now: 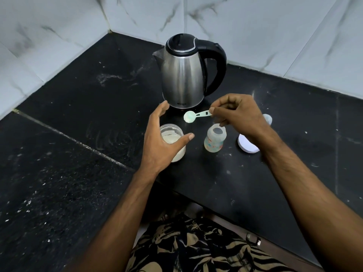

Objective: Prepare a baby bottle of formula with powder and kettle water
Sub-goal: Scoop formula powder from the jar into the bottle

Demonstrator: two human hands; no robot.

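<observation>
A clear jar of pale formula powder [170,134] stands open on the black counter [98,107]. My left hand [163,138] hovers over its near side, fingers spread and relaxed, thumb near the rim. My right hand [241,116] pinches the handle of a pale green scoop [193,116], held in the air between the jar and the baby bottle [214,140]. The scoop's bowl carries powder. The small clear bottle stands upright and uncapped, just below my right fingers. Behind them stands a steel kettle [183,75] with a black lid and handle.
A white round lid [246,145] lies right of the bottle, partly under my right wrist. A small clear cap [267,119] sits behind my right hand. Marble-tiled walls meet in a corner behind the kettle. The counter's front edge runs diagonally at lower right.
</observation>
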